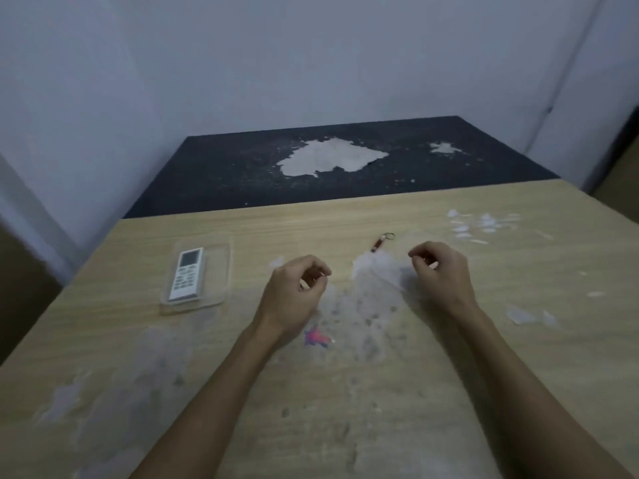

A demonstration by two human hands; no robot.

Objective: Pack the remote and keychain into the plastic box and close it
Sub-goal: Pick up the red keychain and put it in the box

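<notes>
White remote (187,279) lying flat on a clear plastic box (221,271) toward the counter's (449,392) left edge, likely already packed; whether tray or lid beneath, cannot tell. Keychain (381,241) out on bare wood nearer the far edge, just beyond the right hand (441,271). Left hand (294,295) and right hand both loosely curled, empty, hovering mid-counter. Probably readying to collect the keychain next.

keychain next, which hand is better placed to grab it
Right, probably. The keychain lies on the table just ahead of the right hand; the left hand sits farther off, nearer the box holding the remote.
</notes>
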